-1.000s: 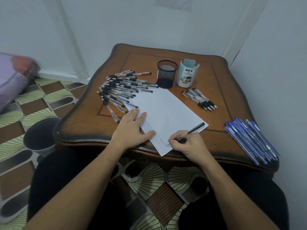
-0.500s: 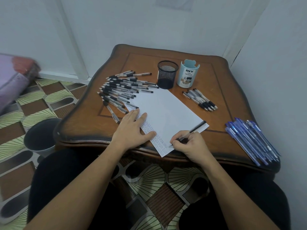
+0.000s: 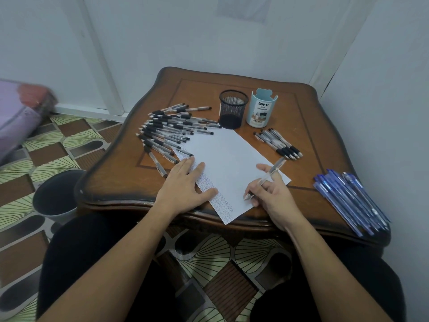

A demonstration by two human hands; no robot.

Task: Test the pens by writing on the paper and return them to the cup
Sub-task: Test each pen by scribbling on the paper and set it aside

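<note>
**Right hand loosens round the pen**

Since half a second ago the right hand (image 3: 274, 196) has uncurled from its tight writing fist. Two of its fingers (image 3: 263, 168) now stretch out over the sheet, while the others hold the clear-barrelled plastic pen (image 3: 277, 165) loosely. The pen slants up and away, and its tip is at the white rectangular sheet of paper (image 3: 232, 156), near that sheet's front right edge. The left hand (image 3: 183, 187) has not shifted. It lies flat, fingers straight and slightly spread, pressing the sheet's left side onto the glossy brown wooden bench (image 3: 311, 135) with its scalloped, dark-edged rim.

Rows of small, faint marks run along the paper's near left edge. Behind the sheet stands the black wire-mesh cup (image 3: 232, 109), round and upright, and just beside it to the right a pale blue cylindrical desk organizer (image 3: 262, 110) with a printed label. A fanned heap of black-grip clear pens (image 3: 171, 133) lies left of the paper, with some ends overlapping its corner. A small cluster of similar pens (image 3: 278, 142) lies to the right, and a bundle of blue pens (image 3: 350, 201) sits at the bench's right edge.
</note>
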